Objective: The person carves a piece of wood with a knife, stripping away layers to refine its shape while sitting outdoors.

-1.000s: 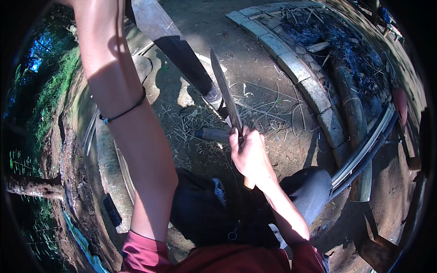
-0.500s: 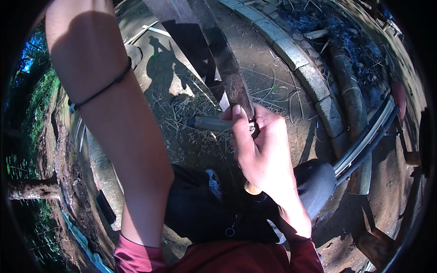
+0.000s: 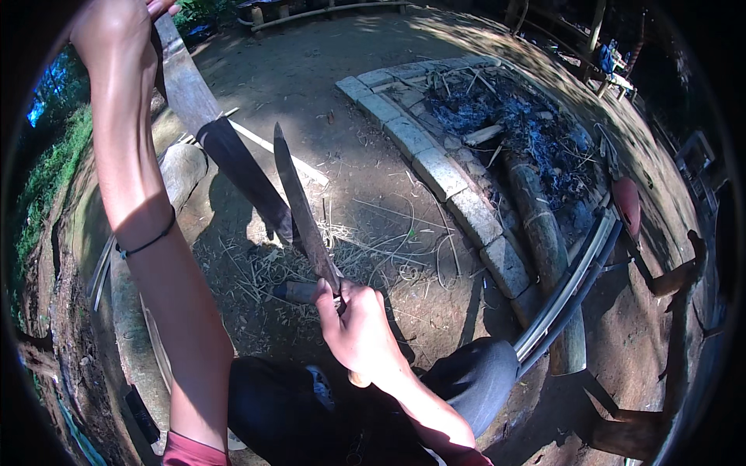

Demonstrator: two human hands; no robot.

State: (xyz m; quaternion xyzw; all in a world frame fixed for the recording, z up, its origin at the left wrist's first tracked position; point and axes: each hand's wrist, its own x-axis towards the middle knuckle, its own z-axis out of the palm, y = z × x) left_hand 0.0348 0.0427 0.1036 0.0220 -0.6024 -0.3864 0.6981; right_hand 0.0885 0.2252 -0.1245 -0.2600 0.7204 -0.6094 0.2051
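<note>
My left hand (image 3: 116, 31), high at the upper left, grips the top end of a long flat strip (image 3: 190, 89) that looks like split bamboo. The strip slants down toward the middle, half sunlit and half in shadow. Closed round the handle of a machete (image 3: 299, 194), my right hand (image 3: 353, 322) is above my lap. Its dark blade points up and away, with the strip's lower end close to its left side. Whether the two touch I cannot tell. Fibre shavings (image 3: 350, 241) litter the ground beyond, and a short round piece (image 3: 299, 292) lies there, partly behind my right hand.
A stone kerb (image 3: 439, 172) rings an ash-filled fire pit (image 3: 528, 128) ahead right, with a log (image 3: 544, 225) across its edge. Long strips (image 3: 563, 287) lean by my right knee near a red object (image 3: 626, 206). A thick log (image 3: 132, 311) lies left.
My left hand has moved up and away with the strip, and is now in view. The strip's lower end has drawn apart from my right hand. The view has tilted up.
</note>
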